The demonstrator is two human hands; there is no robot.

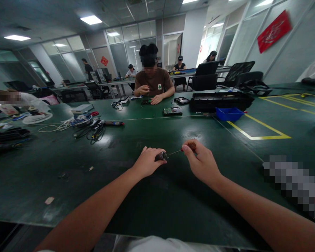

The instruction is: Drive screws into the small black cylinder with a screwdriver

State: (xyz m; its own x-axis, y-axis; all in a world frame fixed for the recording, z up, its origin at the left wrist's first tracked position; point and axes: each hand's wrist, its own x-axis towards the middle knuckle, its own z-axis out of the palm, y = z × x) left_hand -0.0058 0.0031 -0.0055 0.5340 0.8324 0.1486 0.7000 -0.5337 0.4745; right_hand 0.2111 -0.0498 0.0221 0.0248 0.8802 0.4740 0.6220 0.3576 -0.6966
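Just below the centre of the frame I have two bare hands: the left hand [148, 161] wraps one dark hollow cylinder [160, 156], open end facing right; the right hand [201, 160] pinches one thin-shafted metal tool with a reddish handle [183, 149]. I can't tell whether its tip touches. On the green tabletop [136, 210] I count two small pale scraps [49, 200] at lower left and one blue plastic bin [229, 114] at upper right.
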